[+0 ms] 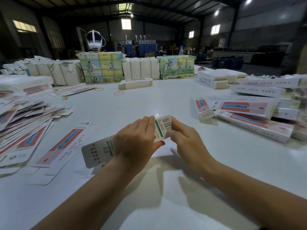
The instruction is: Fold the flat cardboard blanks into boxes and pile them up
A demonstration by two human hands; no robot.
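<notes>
- Long white printed cardboard box (106, 151), glossy, held above the white table (166, 100); left hand (134, 143) curled round its middle, right hand (186, 138) pinching the barcode end.
- Flat blanks (25, 123) fanned left; folded boxes (255, 117) piled right.
- Far: paper-wrapped bundles (101, 68), tan rubber bands (118, 93).

Ceiling lamps (216, 12) and small windows (126, 24) light a dim hall, the white tabletop (149, 100) glares, arm shadows fall toward the viewer, and wide-angle bending and blur smear the edges.
</notes>
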